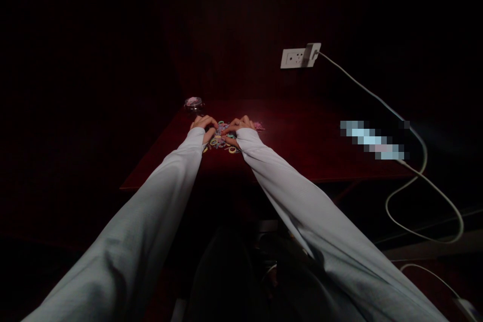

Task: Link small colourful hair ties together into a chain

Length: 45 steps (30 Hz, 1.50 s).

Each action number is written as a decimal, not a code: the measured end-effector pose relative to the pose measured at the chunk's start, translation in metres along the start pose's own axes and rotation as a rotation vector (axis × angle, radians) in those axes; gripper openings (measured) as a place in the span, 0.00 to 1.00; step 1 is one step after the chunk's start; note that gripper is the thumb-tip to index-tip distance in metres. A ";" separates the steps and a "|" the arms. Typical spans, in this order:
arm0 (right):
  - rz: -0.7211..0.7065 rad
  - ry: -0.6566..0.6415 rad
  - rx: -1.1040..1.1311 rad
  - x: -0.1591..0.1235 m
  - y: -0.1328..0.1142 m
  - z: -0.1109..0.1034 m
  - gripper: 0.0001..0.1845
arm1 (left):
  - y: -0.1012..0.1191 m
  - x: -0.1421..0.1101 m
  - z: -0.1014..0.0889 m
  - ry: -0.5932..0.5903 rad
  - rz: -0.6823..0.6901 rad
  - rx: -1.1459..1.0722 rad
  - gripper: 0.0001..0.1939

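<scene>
Both my arms in pale sleeves reach far out over a dark red table point(302, 151). My left hand point(205, 125) and my right hand point(238, 126) rest side by side on a heap of small coloured rubber rings point(221, 142). The fingers of both hands curl down into the heap and seem to pinch at the rings. The hands are small and dim, so what each one holds cannot be made out. A few pink rings point(258, 125) lie just right of my right hand.
A small round jar with a pink top point(193, 104) stands behind my left hand. A white wall socket with a plugged-in charger point(300, 56) sends a white cable point(415, 136) across the right side. A lit, blurred device point(373, 140) lies on the table at right.
</scene>
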State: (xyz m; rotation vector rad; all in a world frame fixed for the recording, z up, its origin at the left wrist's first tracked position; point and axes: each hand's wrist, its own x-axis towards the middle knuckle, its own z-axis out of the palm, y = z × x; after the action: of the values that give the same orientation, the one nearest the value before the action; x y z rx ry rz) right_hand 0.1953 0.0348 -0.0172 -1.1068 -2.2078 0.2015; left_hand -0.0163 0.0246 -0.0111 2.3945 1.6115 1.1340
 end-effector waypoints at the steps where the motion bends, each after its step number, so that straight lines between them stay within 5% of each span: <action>1: 0.011 -0.003 0.000 0.000 -0.001 0.001 0.09 | -0.001 0.000 0.000 0.001 0.007 0.002 0.08; 11: 0.009 -0.017 -0.002 0.000 -0.008 0.001 0.06 | -0.015 0.008 0.007 -0.025 -0.006 0.045 0.07; 23: 0.018 0.081 0.093 0.000 -0.010 -0.002 0.08 | -0.005 0.003 0.004 -0.026 -0.031 0.039 0.06; 30: 0.099 0.121 0.111 0.005 -0.006 -0.002 0.07 | 0.003 0.001 0.005 0.073 -0.018 0.001 0.10; 45: 0.169 0.188 0.158 0.008 -0.002 0.000 0.12 | 0.014 -0.006 -0.005 -0.014 0.082 -0.017 0.16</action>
State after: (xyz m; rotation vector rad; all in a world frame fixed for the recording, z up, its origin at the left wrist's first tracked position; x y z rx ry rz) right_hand 0.1910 0.0396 -0.0130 -1.1742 -1.9005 0.3251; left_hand -0.0093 0.0120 -0.0048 2.4735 1.5068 1.1358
